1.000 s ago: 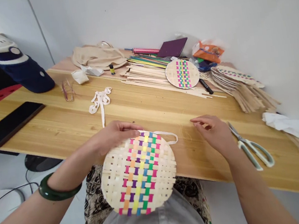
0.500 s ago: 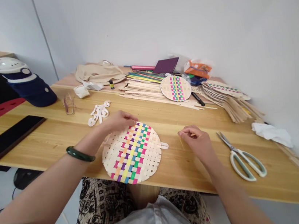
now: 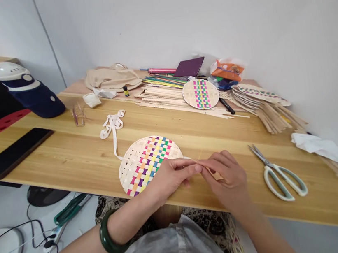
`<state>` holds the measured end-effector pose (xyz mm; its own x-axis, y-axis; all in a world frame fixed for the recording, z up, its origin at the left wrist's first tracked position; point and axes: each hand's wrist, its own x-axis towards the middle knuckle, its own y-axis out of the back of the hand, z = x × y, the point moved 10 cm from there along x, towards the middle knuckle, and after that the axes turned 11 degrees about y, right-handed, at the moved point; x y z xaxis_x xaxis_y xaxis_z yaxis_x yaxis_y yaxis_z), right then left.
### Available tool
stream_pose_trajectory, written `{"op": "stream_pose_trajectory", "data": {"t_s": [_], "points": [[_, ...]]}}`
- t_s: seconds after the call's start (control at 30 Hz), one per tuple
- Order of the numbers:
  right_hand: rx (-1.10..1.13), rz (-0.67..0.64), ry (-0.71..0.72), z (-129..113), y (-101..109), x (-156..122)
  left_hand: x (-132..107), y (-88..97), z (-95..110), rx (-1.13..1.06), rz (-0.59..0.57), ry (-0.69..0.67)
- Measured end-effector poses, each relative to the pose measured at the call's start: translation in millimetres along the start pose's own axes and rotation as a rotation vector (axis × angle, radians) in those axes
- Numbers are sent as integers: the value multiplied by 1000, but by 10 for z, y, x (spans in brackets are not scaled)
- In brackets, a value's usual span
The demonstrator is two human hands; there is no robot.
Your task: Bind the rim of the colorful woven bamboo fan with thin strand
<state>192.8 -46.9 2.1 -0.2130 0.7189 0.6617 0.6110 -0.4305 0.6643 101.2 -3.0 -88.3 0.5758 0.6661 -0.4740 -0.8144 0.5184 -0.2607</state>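
A round woven fan-like disc [image 3: 142, 159] of pale strips, with a band of coloured strips, lies at the table's front edge. My left hand [image 3: 175, 175] reaches over its right part, thumb and finger pressed together. Fingertip to fingertip with it, my right hand [image 3: 227, 175] is pinched closed just right of the disc. A faint thin pale strand [image 3: 200, 154] shows at the right fingertips; what the left fingers pinch is too small to make out. A white ribbon [image 3: 114, 140] runs from a loose heap down to the disc's left edge.
White-handled scissors [image 3: 276, 174] lie to the right, blades slightly apart. A second woven disc [image 3: 200, 93], bundled pale strips [image 3: 161, 96] and stacked fans [image 3: 261, 95] are at the back. A phone [image 3: 13, 153], glasses [image 3: 78, 114] and a blue bottle [image 3: 34, 96] stand or lie left.
My left hand has left the disc's top edge and moved right to meet the right hand's fingertips. The ribbon now stretches from its heap to the disc. The view has shifted slightly.
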Motion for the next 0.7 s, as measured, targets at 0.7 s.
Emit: {"op": "stream_pose_trajectory", "data": {"t_s": [0.7], "points": [[64, -66, 19, -189, -184, -110, -148, 195, -108, -268, 48, 30]]}}
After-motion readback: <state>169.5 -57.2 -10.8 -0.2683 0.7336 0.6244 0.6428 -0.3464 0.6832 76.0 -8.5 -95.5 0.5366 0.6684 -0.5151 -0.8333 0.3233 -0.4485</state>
